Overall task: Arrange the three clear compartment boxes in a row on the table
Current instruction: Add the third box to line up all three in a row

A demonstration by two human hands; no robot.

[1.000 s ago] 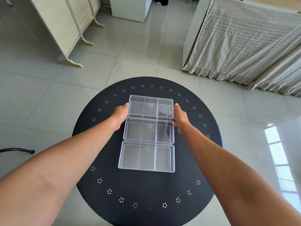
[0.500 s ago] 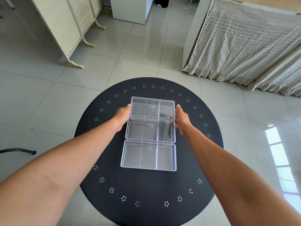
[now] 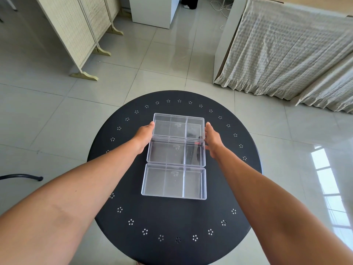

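Three clear compartment boxes lie in a line running away from me on the round black table [image 3: 172, 222]. The near box [image 3: 173, 181] and the middle box [image 3: 176, 153] lie flat with their long sides touching. The far box [image 3: 178, 126] sits against the middle box, its near edge slightly over that box's rim. My left hand [image 3: 145, 135] presses on the far box's left end and my right hand [image 3: 212, 138] on its right end, so the box is gripped between them.
The table's rim carries a ring of small flower-shaped holes. A folding screen [image 3: 76, 35] stands on the tiled floor at the far left, a white cabinet [image 3: 152, 12] at the back, and cloth-covered furniture [image 3: 286, 50] at the right. A black curved bar [image 3: 21, 176] shows at the left edge.
Both hands stay on the ends of the far box. The view has shifted slightly; the boxes keep the same line on the table.
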